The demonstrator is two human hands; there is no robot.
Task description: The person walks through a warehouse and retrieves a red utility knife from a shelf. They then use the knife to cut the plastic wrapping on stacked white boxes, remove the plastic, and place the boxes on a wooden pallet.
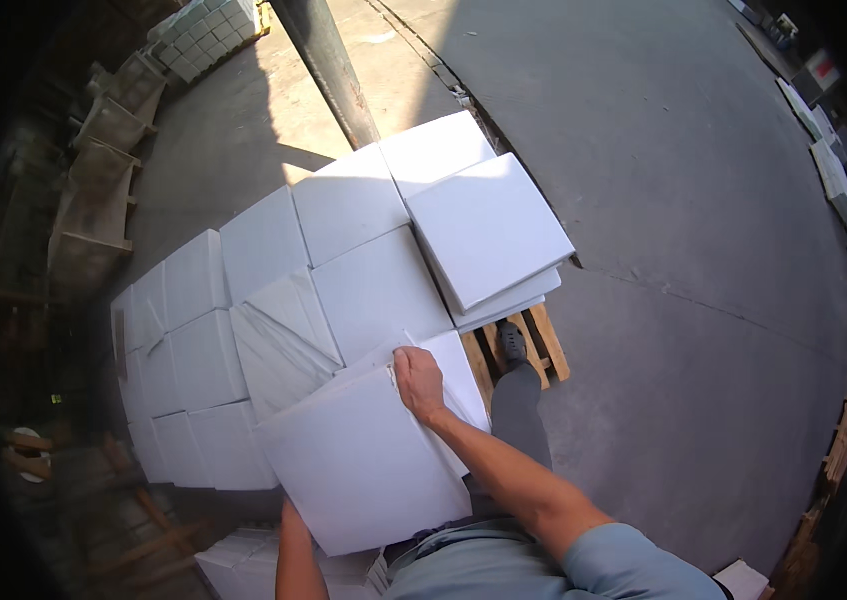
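Observation:
A large white square package [364,455], apparently wrapped in paper, is tilted close against my body. My right hand [419,382] is closed around its far right edge, fingers curled over the corner. My left forearm [296,560] goes up under the package's left side. The left hand itself is hidden there, so its fingers do not show. Just beyond lies a block of similar white packages [379,290] in rows. A creased, partly folded white wrapper [289,335] covers one of them. At the right end, one package [489,230] sits higher than its neighbours.
A wooden pallet [549,350] shows under the block's right end, with my shoe [512,342] at it. A metal post [329,75] rises behind. More white packages [244,550] lie at lower left. Loaded pallets [94,205] line the left, stacked goods [829,180] the right.

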